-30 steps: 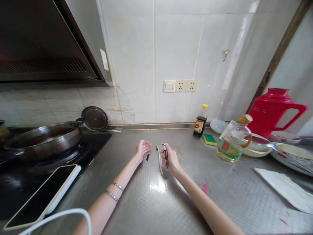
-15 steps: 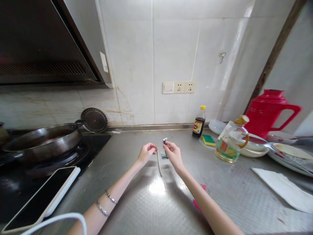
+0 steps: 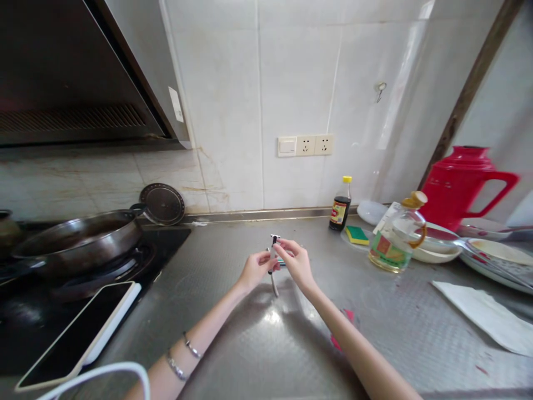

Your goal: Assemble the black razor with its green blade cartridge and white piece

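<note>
My right hand (image 3: 295,260) pinches a small dark stick with a silvery crosswise head (image 3: 274,239), held upright over the counter. Its kind is too small to make out. Closed fingers of my left hand (image 3: 255,270) meet it from the other side, around its middle. The dark lower end shows just below the fingertips. Beneath the hands a thin beige cord (image 3: 275,286) hangs or lies; its upper part is hidden. A small greenish thing (image 3: 281,262) shows partly behind my right fingers.
At left are a steel pan (image 3: 83,239) on the stove and a phone (image 3: 79,333) by a white cable (image 3: 108,366). To the right stand a sauce bottle (image 3: 340,205), a sponge (image 3: 357,235), an oil jug (image 3: 391,244), a red thermos (image 3: 453,186), dishes, and white paper (image 3: 483,316).
My left hand has moved right and closed at the stick beside my right fingers. The stick has shifted slightly left and stands straighter. The view has moved slightly.
</note>
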`<state>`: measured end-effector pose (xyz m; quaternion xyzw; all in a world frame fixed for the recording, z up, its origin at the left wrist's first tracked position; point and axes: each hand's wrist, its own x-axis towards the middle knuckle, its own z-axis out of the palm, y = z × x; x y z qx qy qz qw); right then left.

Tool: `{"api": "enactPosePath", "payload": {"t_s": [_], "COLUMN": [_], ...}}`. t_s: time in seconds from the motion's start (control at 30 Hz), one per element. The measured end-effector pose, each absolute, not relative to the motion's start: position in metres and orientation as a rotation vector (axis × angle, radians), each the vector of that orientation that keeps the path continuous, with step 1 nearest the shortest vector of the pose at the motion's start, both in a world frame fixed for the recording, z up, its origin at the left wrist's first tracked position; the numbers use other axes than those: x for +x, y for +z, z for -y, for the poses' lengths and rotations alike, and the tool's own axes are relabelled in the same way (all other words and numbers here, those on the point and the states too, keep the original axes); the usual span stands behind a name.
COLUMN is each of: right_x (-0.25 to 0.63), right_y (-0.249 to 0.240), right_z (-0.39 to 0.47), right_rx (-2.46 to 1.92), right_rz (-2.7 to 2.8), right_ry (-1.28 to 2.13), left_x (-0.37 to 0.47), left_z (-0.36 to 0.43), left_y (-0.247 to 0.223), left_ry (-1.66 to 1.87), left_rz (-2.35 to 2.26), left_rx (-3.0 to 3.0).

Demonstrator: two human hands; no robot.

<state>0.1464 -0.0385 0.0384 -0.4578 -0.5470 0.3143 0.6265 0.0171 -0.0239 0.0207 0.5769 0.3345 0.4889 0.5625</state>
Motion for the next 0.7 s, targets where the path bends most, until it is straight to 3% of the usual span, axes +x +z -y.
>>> {"api": "enactPosePath", "payload": {"t_s": [0.47,0.7], "right_x": [0.127,0.117], "right_y": [0.014,0.006], "right_z": [0.053,0.055], "right_rx": [-1.802,-1.827], "right_rz": [2.064,2.165], "right_ry": [0.219,0.018], "left_x": [-0.007,-0.005], "left_z": [0.012,0.015], "left_y": [0.035,0.034], "left_ry": [1.310,1.295], "left_rz": [-0.902,-0.906], "left_rx": [1.215,1.240]}}
